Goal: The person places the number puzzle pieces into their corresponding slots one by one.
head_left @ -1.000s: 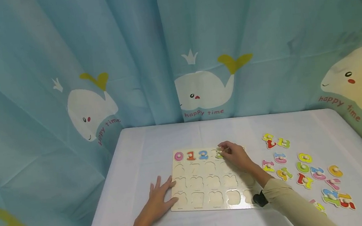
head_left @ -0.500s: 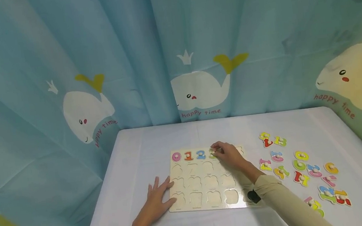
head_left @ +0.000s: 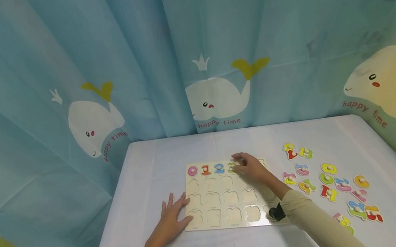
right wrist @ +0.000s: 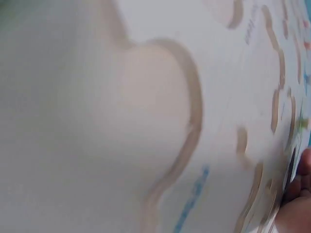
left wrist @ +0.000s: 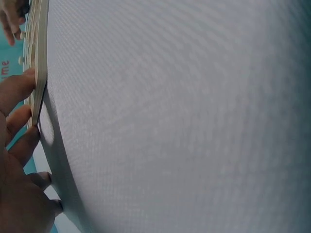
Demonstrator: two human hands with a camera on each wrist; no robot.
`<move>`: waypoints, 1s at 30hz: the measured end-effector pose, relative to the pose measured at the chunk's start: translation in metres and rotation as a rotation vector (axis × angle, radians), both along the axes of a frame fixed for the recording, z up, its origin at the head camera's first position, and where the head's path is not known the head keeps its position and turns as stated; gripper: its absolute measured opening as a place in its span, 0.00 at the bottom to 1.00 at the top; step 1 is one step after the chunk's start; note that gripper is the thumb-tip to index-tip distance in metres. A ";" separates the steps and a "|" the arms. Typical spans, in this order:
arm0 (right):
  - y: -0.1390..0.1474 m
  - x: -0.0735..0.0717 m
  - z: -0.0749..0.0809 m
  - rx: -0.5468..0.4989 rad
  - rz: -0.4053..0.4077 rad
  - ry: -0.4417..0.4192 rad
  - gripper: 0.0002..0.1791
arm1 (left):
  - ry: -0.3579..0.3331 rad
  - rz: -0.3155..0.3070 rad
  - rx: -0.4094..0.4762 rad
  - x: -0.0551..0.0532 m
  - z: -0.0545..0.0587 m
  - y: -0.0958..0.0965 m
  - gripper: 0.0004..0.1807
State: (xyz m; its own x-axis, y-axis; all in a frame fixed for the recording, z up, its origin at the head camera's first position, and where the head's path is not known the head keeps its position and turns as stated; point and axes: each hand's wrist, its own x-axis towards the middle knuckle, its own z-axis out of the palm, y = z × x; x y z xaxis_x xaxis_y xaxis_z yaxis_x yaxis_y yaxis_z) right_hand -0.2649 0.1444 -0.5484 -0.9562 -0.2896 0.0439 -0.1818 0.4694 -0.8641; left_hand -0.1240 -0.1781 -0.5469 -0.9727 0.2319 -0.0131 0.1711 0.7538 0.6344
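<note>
A wooden number puzzle board (head_left: 210, 230) lies on the table, with recessed slots in rows. In its top row sit a pink 0 (head_left: 192, 171), a red 1 (head_left: 206, 170), a blue 2 (head_left: 219, 168) and a green 3 (head_left: 231, 167). My right hand (head_left: 252, 169) is over the top row, thumb and index finger parted beside the 3, holding nothing. The right wrist view catches only part of that hand (right wrist: 296, 194), low at the right. My left hand (head_left: 173, 215) lies with fingers spread at the board's left edge. In the left wrist view, its fingertips (left wrist: 24, 87) touch the board's side.
Loose number pieces lie right of the board, among them a red-and-yellow 11 (head_left: 328, 193), an orange piece (head_left: 361, 181) and a red-and-orange 15 (head_left: 374, 214). Some overlap. A blue whale-print curtain (head_left: 147, 64) hangs behind the white table (head_left: 161, 156).
My right hand has brought the green 3 leftward into its place beside the 2, and its fingers have now parted from it. The left hand stays at the board's edge.
</note>
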 end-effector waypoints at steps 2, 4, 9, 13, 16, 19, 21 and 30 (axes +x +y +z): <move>0.007 -0.001 0.004 -0.060 -0.047 -0.023 0.22 | 0.001 0.000 -0.006 0.000 0.000 0.000 0.30; 0.018 -0.002 0.007 -0.085 -0.112 0.000 0.21 | 0.005 0.000 -0.006 0.000 -0.001 -0.001 0.30; 0.056 -0.004 0.012 -0.025 -0.337 0.110 0.15 | 0.013 -0.003 -0.012 -0.001 -0.002 -0.002 0.29; 0.092 -0.003 0.015 0.067 -0.515 0.202 0.13 | 0.015 -0.005 -0.009 -0.002 -0.002 -0.001 0.30; 0.119 0.000 0.014 0.135 -0.584 0.209 0.12 | 0.017 -0.007 -0.002 -0.002 -0.003 -0.001 0.30; 0.141 0.005 0.011 0.217 -0.589 0.171 0.13 | 0.020 -0.006 -0.003 -0.002 -0.002 -0.001 0.30; 0.152 0.007 0.007 0.263 -0.565 0.138 0.14 | 0.021 -0.003 -0.005 -0.002 -0.001 -0.001 0.30; 0.168 0.009 -0.005 0.284 -0.328 0.166 0.17 | 0.028 -0.001 -0.003 -0.001 0.001 0.001 0.30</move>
